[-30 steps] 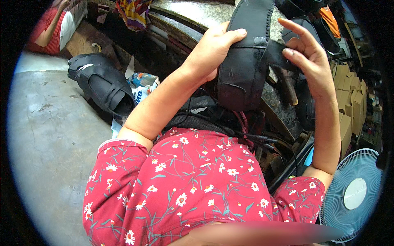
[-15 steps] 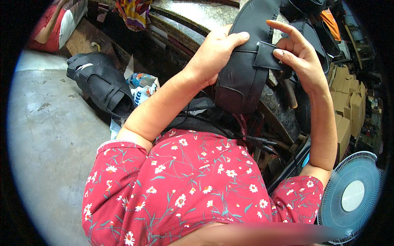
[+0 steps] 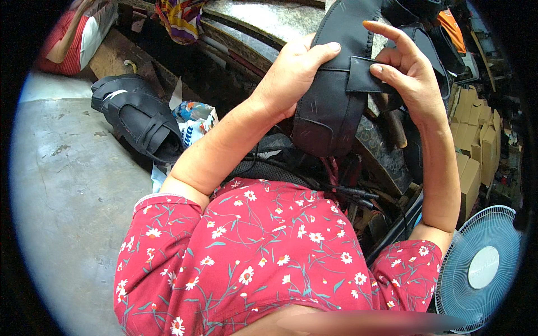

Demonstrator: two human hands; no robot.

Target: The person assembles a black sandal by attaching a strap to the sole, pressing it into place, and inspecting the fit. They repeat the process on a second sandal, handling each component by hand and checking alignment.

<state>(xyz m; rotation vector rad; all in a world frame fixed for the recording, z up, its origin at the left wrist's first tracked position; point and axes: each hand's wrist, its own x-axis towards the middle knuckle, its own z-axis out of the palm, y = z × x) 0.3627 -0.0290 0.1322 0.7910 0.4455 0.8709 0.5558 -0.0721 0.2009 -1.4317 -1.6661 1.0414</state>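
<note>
Up in front of me is a black leather shoe upper [image 3: 328,120] with pale marks, stitched lines and a short strap [image 3: 364,75] across it. My left hand [image 3: 294,73] grips its left edge, thumb on top and fingers hidden beneath. The strap's free end is pinched by my right hand [image 3: 406,73], its thumb on top and index finger stretched out above. More black shoe uppers with straps [image 3: 140,115] lie stacked on the left, beside a printed white and blue plastic bag [image 3: 193,120].
A worktable [image 3: 269,22] with worn edges stands ahead. A wooden tool handle [image 3: 397,129] shows below my right hand. To the right are brown cardboard boxes [image 3: 471,126] and a blue fan [image 3: 483,267]. Someone in red and white [image 3: 75,42] is at far left, beyond the grey floor [image 3: 78,207].
My right thumb has shifted slightly left along the strap, which lies a little flatter. My left hand keeps the same hold on the shoe upper.
</note>
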